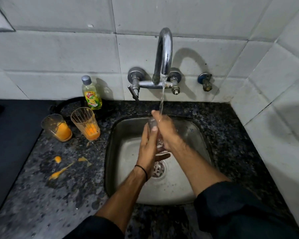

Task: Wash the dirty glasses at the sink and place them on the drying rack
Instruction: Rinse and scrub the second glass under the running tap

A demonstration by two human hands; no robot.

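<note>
Over the steel sink, my left hand grips a clear glass from the left side. My right hand wraps over the same glass from the right, under the water running from the chrome tap. Most of the glass is hidden by my fingers. Two dirty glasses stand on the counter to the left: one with orange juice in its bottom, and a ribbed one with orange residue. No drying rack is in view.
A yellow dish-soap bottle stands against the tiled wall behind the glasses. Orange spills lie on the speckled granite counter. A dark stovetop is at the left. A tiled wall closes the right side.
</note>
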